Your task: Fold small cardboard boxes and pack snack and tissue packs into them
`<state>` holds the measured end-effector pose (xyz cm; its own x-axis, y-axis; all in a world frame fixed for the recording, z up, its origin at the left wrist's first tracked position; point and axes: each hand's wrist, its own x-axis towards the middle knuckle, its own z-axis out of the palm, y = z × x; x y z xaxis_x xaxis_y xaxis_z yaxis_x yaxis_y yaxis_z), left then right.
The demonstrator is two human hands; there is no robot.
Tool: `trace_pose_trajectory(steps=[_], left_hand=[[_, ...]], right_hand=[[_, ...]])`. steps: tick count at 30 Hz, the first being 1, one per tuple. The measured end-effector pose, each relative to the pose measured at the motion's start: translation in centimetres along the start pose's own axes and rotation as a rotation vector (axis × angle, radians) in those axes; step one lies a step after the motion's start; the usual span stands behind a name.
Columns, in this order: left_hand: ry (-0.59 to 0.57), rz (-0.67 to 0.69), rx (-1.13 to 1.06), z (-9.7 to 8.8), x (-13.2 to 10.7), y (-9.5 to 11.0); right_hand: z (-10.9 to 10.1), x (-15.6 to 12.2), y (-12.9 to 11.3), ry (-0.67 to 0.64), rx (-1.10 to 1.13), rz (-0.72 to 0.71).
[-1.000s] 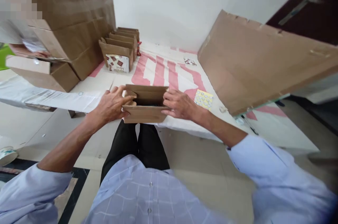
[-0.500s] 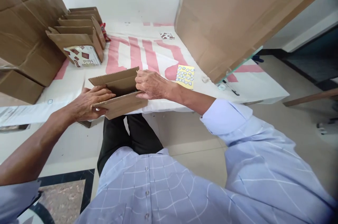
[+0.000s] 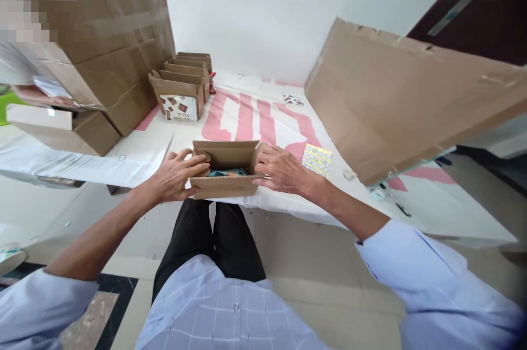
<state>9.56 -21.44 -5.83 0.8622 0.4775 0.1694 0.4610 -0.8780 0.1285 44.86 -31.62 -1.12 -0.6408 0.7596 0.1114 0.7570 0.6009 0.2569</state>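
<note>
A yellow sheet lies between the right hand and a cardboard panel.

The box is brown, the shirt white-checked blue

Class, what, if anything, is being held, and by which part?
An open cardboard box: the left hand grips its left end, the right hand its right.

2 hands (the wearer's), 1 held carton, 1 yellow sheet, 1 dark pen-like stick.
</note>
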Motion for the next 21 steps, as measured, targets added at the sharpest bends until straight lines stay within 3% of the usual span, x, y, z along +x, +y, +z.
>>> trace_pose_trajectory(steps=[5,10,15,19,21], left_hand=[[-0.086,0.054,0.086,-0.8,1.7,1.2],[-0.076,0.019,0.094,-1.3,1.3,2.9],[0.146,-0.058,-0.073,0.2,-1.2,3.0],[0.429,-0.17,-0.338,2.5,-3.2,1.2],[0.47,-0.222,-0.474,3.6,-3.6,0.3]], right_hand=[[-0.8,0.8,-1.2,-0.132,-0.122,-0.034],[-0.7,0.1,-3.3,-0.095,-0.169,-0.047],[-0.4,-1.8,-4.2,-0.031,-0.045,-0.018],[-0.9,-1.7,-3.5,-0.052,0.14,0.037],[-1.3,-0.7,-2.8,-0.109,0.252,0.084]])
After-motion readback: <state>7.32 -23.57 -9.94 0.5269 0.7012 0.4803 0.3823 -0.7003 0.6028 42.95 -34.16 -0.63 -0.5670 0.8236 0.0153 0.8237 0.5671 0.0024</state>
